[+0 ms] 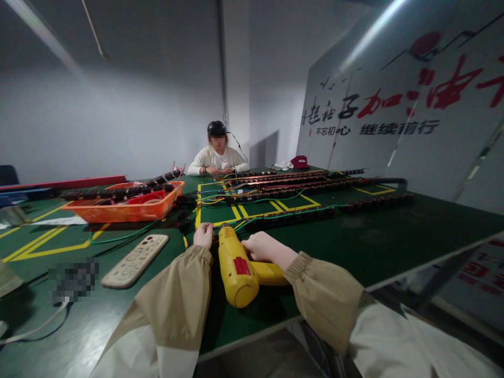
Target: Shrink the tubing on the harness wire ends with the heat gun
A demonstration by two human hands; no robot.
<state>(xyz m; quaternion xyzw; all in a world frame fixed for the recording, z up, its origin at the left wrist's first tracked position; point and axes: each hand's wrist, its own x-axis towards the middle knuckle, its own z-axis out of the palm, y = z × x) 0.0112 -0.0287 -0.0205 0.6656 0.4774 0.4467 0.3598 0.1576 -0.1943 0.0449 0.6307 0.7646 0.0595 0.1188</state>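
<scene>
A yellow heat gun [236, 268] lies on the green table between my forearms, its nozzle pointing away from me and its handle to the right. My left hand [203, 235] is just left of the nozzle, fingers pressed together near dark wiring; what they hold is too small to make out. Beyond the gun's body, my right hand [260, 245] is closed beside it, above the handle, and its fingertips are partly hidden by the gun. Long dark wired strips [315, 214] with green and yellow wires stretch across the table past my hands.
An orange basket [126, 211] of dark coiled parts stands at the left. Nearer lies a phone in a beige case [136, 261], with a cable [43, 329] further left. A person [218, 155] sits across the table, near a dark red cap [300, 161].
</scene>
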